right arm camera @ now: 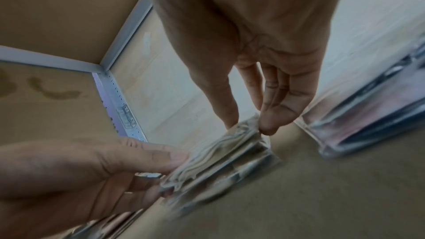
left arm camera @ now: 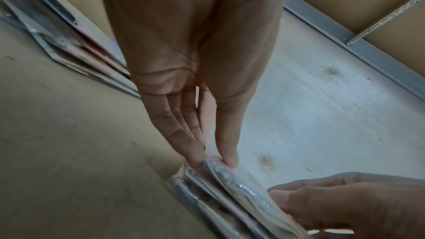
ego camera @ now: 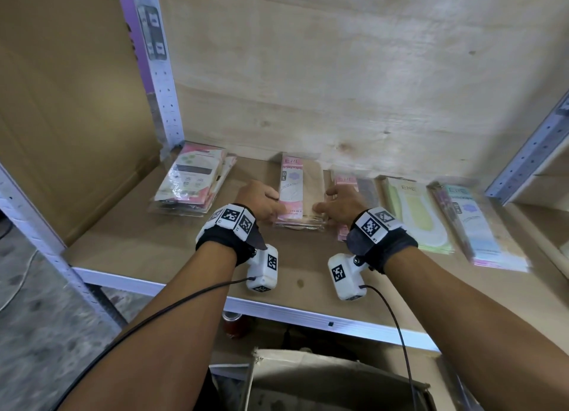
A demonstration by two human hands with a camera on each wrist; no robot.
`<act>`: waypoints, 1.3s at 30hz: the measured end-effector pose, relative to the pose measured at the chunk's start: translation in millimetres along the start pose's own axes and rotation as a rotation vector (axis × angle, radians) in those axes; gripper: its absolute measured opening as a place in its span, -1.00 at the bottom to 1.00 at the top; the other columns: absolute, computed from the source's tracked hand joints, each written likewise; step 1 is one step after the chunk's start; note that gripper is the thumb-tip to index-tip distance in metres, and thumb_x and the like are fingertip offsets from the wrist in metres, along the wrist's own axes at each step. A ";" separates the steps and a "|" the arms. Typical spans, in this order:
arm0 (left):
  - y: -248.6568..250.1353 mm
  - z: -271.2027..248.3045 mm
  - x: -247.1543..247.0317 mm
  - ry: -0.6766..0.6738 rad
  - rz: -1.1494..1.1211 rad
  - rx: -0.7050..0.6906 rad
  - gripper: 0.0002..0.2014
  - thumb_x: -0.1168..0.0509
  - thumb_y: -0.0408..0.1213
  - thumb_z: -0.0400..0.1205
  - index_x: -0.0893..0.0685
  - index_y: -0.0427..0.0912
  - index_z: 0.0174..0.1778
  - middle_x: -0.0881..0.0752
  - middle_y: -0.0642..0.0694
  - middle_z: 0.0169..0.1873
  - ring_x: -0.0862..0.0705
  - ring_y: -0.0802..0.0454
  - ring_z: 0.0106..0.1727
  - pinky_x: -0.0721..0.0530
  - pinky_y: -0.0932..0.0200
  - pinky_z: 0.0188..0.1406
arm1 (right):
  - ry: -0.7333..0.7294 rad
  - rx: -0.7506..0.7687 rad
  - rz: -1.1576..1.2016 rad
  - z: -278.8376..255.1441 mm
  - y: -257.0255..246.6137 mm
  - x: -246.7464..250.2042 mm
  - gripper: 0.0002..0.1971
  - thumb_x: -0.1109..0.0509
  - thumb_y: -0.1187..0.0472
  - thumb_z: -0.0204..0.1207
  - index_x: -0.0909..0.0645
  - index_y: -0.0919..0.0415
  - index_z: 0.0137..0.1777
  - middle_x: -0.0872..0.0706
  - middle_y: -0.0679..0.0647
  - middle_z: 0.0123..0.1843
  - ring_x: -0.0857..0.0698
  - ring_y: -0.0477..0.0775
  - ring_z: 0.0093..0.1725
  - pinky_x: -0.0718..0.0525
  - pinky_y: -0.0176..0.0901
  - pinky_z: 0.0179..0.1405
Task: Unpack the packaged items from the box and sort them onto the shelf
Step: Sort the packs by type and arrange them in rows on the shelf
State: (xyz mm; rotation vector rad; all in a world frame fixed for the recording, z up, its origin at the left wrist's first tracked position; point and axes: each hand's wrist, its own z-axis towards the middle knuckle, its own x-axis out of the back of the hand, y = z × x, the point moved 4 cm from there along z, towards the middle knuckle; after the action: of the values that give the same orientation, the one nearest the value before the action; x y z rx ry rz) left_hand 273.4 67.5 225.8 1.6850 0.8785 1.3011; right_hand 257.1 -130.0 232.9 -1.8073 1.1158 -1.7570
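the shelf (ego camera: pixel 123 256) already carries five sorted piles. going left to right: a mixed pink pile (ego camera: pixel 191 179) near the left post (ego camera: pixel 160 81), then the beige-and-pink stack (ego camera: pixel 301 192) in the middle, a partly hidden pink pile (ego camera: pixel 346 179) just beside it, a yellow-green pile (ego camera: pixel 415 213) and a blue-and-pink pile (ego camera: pixel 480 226) toward the right upright.

the left hand (ego camera: pixel 261 202) pinches the top packet's left edge, thumb above and fingers under; the right hand (ego camera: pixel 338 202) pinches its right edge the same way, so both are grasping the top of the middle stack.

sorting looks well along; the box (ego camera: pixel 308 380) sits below the shelf front, its contents unclear from here.

the front half of the shelf is bare board, giving room to draw back; the gap between the middle stack and the pink pile is tight.
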 end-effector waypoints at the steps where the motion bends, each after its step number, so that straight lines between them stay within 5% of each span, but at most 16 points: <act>1: -1.3 0.3 -0.1 0.004 0.005 0.002 -0.82 -0.61 -0.43 0.43 -0.82 -0.33 -0.10 -0.85 -0.33 -0.10 -0.85 -0.33 -0.08 -0.83 -0.27 0.00 | 0.000 0.007 -0.031 -1.6 -1.2 -0.3 -0.39 -0.63 0.19 0.40 -0.54 0.33 0.41 -0.75 0.27 0.20 -0.78 0.28 0.16 -0.77 0.18 0.18; 4: -4.5 1.8 0.1 0.013 0.013 0.012 -0.84 -0.64 -0.40 0.38 -0.77 -0.21 -0.30 -0.85 -0.27 -0.14 -0.85 -0.34 -0.09 -0.83 -0.30 -0.07 | -0.016 0.020 -0.111 -5.8 -5.0 -1.2 -0.53 -0.61 0.20 0.41 -0.63 0.39 0.28 -0.80 0.26 0.06 -0.82 0.25 0.03 -0.81 0.16 0.08; 8: -7.0 3.1 0.4 0.016 -0.008 0.026 -0.81 -0.66 -0.41 0.37 -0.76 -0.13 -0.33 -0.84 -0.34 -0.05 -0.84 -0.37 -0.02 -0.82 -0.31 -0.01 | -0.049 0.010 -0.172 -8.7 -11.6 0.6 -0.57 -0.60 0.22 0.42 -0.66 0.38 0.24 -0.82 0.23 -0.08 -0.86 0.20 -0.18 -0.86 -0.02 -0.15; 13: -8.7 5.7 0.8 0.019 -0.001 0.024 -0.80 -0.64 -0.44 0.39 -0.76 -0.11 -0.35 -0.84 -0.30 -0.06 -0.85 -0.32 -0.04 -0.83 -0.26 -0.01 | -0.043 0.011 -0.217 -7.0 -14.2 -0.8 -0.55 -0.61 0.22 0.42 -0.64 0.41 0.26 -0.83 0.29 -0.01 -0.86 0.23 -0.11 -0.84 0.12 0.02; 16: -9.6 6.8 2.7 0.025 0.005 0.030 -0.81 -0.64 -0.40 0.40 -0.77 -0.17 -0.19 -0.82 -0.25 -0.03 -0.82 -0.19 -0.11 -0.83 -0.21 0.03 | -0.053 0.014 -0.235 -4.6 -15.0 -0.7 -0.53 -0.61 0.21 0.42 -0.64 0.42 0.26 -0.83 0.29 0.00 -0.85 0.25 -0.06 -0.82 0.11 0.05; 19: -3.9 4.1 19.1 0.067 0.091 -0.027 -0.75 -0.62 -0.20 0.46 -0.63 -0.07 -0.22 -0.64 -0.19 -0.12 -0.64 -0.06 -0.12 -0.70 -0.01 0.04 | -0.027 0.061 -0.346 -2.2 -22.0 4.2 -0.54 -0.60 0.15 0.42 -0.65 0.35 0.27 -0.77 0.24 0.18 -0.76 0.21 0.15 -0.71 -0.10 0.08; 23: 1.7 -7.9 68.7 0.342 0.108 -0.051 -0.56 -0.60 -0.15 0.47 -0.78 -0.26 0.21 -0.78 -0.20 0.21 -0.73 -0.12 0.25 -0.63 -0.03 0.40 | 0.066 0.201 -0.417 -0.5 -41.7 5.3 -0.62 -0.48 0.17 0.49 -0.67 0.29 0.29 -0.70 0.18 0.30 -0.66 0.19 0.26 -0.54 -0.14 0.05; 27: -4.5 -19.9 115.2 0.500 0.098 -0.052 -0.66 -0.52 -0.21 0.53 -0.81 -0.23 0.19 -0.80 -0.15 0.19 -0.74 -0.10 0.26 -0.61 0.10 0.37 | 0.019 0.304 -0.282 0.6 -67.7 -16.2 -0.76 -0.44 0.15 0.54 -0.71 0.14 0.19 -0.75 0.10 0.13 -0.69 0.11 0.13 -0.64 -0.04 0.20; 31: -27.3 -27.1 152.2 0.530 0.159 0.073 -0.56 -0.51 -0.17 0.55 -0.72 -0.26 0.33 -0.73 -0.24 0.31 -0.69 -0.22 0.33 -0.58 -0.06 0.44 | -0.227 0.208 0.182 -6.3 -89.2 -58.9 -0.84 -0.36 0.39 0.59 -0.67 0.37 0.13 -0.69 0.16 -0.22 -0.69 0.10 -0.32 -0.69 -0.13 -0.31; 39: -49.9 -39.2 171.4 0.338 0.275 0.162 -0.68 -0.42 -0.14 0.64 -0.77 -0.36 0.10 -0.77 -0.31 0.10 -0.71 -0.27 0.16 -0.60 0.01 0.13 | -0.412 0.130 0.423 -19.6 -122.0 -131.2 -0.75 -0.29 0.45 0.65 -0.57 0.51 0.29 -0.66 0.30 -0.11 -0.72 0.18 -0.19 -0.78 -0.02 -0.03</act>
State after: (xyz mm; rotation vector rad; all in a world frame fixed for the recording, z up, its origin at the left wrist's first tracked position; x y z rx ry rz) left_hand 271.5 247.8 255.7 1.7871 0.9929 1.7799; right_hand 284.4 48.0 240.8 -1.6084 1.0815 -1.1261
